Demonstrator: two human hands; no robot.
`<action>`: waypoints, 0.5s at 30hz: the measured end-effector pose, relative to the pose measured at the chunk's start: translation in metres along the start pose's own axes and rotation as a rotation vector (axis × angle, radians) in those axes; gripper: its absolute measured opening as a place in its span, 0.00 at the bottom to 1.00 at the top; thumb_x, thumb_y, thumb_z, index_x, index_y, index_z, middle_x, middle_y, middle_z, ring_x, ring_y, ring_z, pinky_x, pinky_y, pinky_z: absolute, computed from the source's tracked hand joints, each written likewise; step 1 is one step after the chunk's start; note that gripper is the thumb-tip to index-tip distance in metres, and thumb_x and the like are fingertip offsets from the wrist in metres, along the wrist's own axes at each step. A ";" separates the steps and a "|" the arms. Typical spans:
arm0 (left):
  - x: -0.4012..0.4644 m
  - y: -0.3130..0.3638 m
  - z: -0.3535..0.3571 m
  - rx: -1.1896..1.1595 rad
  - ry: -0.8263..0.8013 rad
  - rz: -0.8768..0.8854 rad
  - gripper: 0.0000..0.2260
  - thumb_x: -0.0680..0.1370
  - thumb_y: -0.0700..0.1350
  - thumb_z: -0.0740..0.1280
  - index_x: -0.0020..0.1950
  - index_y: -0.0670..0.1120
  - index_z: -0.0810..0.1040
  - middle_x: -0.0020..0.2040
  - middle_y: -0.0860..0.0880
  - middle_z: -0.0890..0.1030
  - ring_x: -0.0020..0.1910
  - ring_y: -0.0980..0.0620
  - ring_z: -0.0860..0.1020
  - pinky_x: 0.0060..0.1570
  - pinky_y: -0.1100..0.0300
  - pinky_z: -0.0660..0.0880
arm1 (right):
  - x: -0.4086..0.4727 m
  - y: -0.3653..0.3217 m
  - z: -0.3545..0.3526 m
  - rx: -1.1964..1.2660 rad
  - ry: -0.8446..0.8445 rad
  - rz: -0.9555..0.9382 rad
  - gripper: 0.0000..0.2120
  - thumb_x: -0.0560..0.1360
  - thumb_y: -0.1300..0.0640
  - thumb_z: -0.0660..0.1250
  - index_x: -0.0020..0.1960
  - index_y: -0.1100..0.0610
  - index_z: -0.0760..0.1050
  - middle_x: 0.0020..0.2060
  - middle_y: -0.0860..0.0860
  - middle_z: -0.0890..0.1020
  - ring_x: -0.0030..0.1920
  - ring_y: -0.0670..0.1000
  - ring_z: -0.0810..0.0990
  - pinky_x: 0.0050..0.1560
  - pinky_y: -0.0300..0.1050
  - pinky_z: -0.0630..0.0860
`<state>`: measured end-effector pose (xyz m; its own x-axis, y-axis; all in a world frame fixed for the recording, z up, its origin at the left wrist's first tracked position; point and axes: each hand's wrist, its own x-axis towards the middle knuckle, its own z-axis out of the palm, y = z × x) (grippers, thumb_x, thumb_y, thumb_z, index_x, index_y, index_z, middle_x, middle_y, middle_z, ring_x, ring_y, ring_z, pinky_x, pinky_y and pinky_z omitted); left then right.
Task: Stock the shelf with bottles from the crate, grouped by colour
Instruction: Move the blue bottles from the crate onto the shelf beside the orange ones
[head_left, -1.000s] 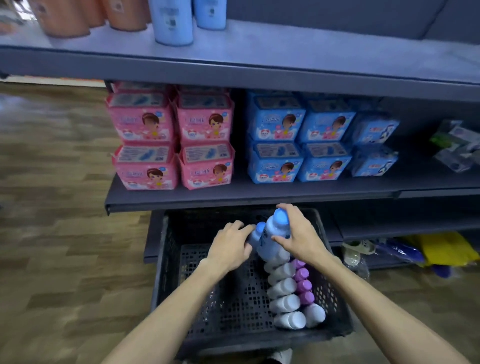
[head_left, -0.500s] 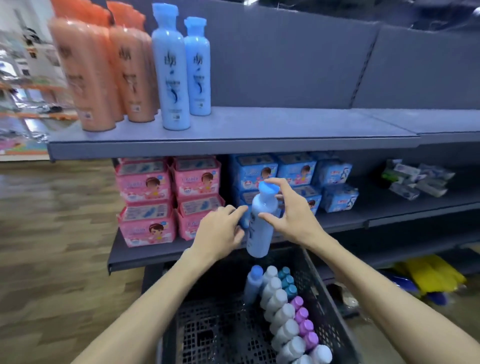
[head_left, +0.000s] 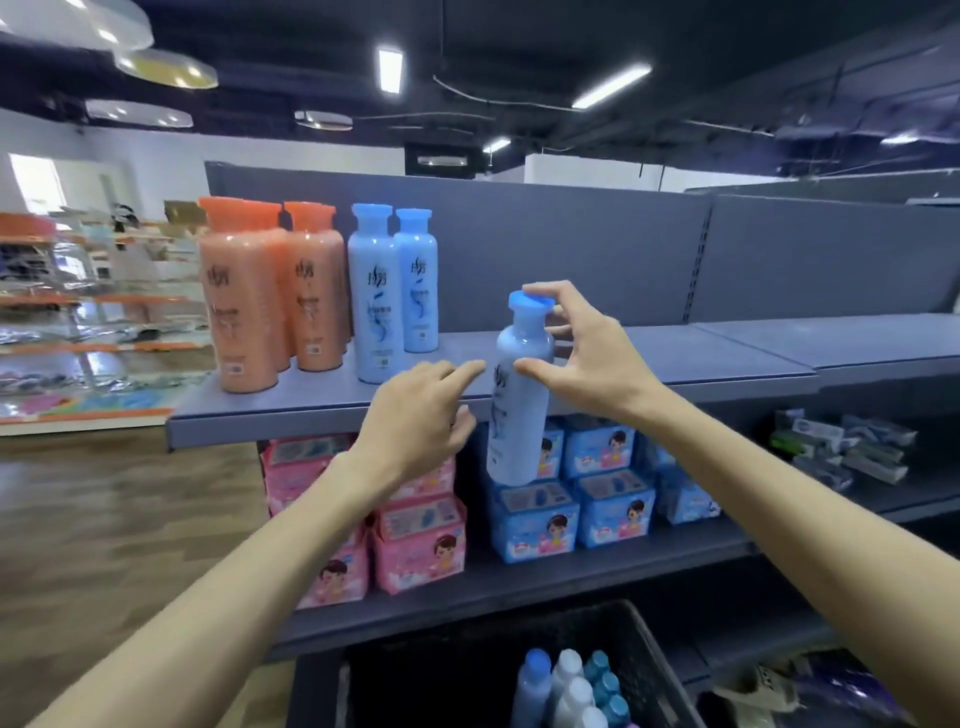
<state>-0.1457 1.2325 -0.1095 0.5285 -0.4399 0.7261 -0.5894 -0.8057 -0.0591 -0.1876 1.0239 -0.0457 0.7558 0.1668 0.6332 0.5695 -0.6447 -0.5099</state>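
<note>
Bright and even, lit from ceiling strip lights (head_left: 390, 70) overhead. Soft glare on the orange bottles (head_left: 244, 306). Strongly bowed at the frame edges, smeared with motion blur along the left side; perhaps slightly out of focus in the crate (head_left: 644, 654).

crate (head_left: 644, 654) cut off below, floor (head_left: 104, 519) blurred
</note>
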 end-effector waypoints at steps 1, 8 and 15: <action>0.008 -0.005 -0.009 0.017 0.014 0.000 0.24 0.73 0.46 0.66 0.69 0.50 0.72 0.48 0.48 0.80 0.47 0.43 0.77 0.40 0.52 0.74 | 0.010 -0.007 -0.006 -0.009 0.008 -0.023 0.30 0.70 0.59 0.74 0.69 0.47 0.67 0.58 0.47 0.79 0.51 0.47 0.81 0.58 0.42 0.77; 0.050 -0.028 -0.046 0.105 0.029 -0.038 0.22 0.74 0.49 0.64 0.68 0.53 0.71 0.44 0.50 0.78 0.46 0.46 0.76 0.41 0.53 0.74 | 0.074 -0.038 -0.020 -0.044 0.050 -0.101 0.31 0.70 0.58 0.74 0.70 0.48 0.67 0.56 0.50 0.79 0.49 0.51 0.81 0.53 0.43 0.79; 0.064 -0.041 -0.053 0.172 -0.018 -0.061 0.21 0.77 0.50 0.63 0.70 0.54 0.68 0.47 0.51 0.78 0.48 0.47 0.76 0.41 0.56 0.69 | 0.108 -0.029 0.005 -0.050 0.002 -0.058 0.30 0.71 0.59 0.72 0.70 0.49 0.66 0.56 0.54 0.78 0.52 0.56 0.80 0.51 0.40 0.77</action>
<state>-0.1201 1.2587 -0.0247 0.5720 -0.3939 0.7195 -0.4435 -0.8864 -0.1327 -0.1212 1.0645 0.0348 0.7213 0.2036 0.6621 0.5954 -0.6707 -0.4423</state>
